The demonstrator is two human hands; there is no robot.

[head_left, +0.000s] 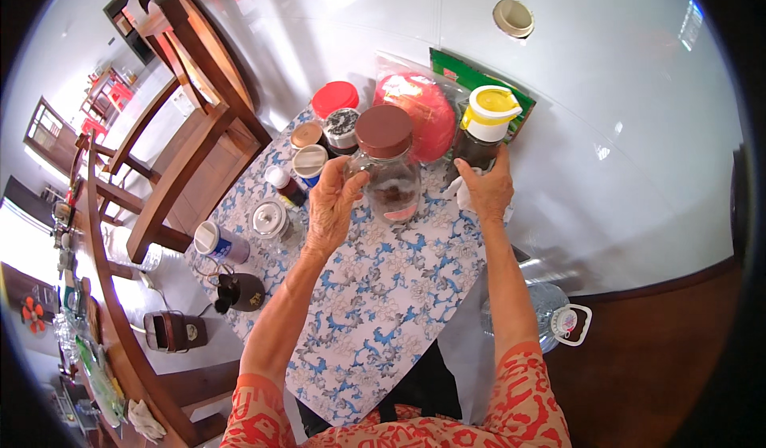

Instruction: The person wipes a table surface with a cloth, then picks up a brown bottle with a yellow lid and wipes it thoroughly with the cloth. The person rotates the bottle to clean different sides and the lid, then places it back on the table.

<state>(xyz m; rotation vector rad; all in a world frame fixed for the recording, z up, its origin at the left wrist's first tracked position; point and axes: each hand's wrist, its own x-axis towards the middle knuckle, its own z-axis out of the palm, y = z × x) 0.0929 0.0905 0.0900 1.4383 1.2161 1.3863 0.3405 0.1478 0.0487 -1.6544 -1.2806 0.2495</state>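
Note:
My left hand (pixel 335 202) is closed on the side of a see-through jar (pixel 396 186) with a brown screw lid (pixel 384 131). The jar stands upright, and something pinkish shows at its bottom. On the right, my right hand (pixel 488 185) grips a dark bottle (pixel 477 151) with a white and yellow spout cap (pixel 491 106). A crumpled white cloth or tissue (pixel 462 196) shows beside that hand's fingers; whether it is held I cannot tell. Behind the jar lies a red bundle in a plastic bag (pixel 415 105).
On the flowered tablecloth (pixel 359 312) stand several lidded jars, among them a red-lidded one (pixel 335 98), a glass jar (pixel 270 221) and a dark pitcher (pixel 240 292). A green packet (pixel 519 97) leans on the wall. A large water bottle (pixel 550 316) stands right of the table; wooden chairs (pixel 187 149) are left.

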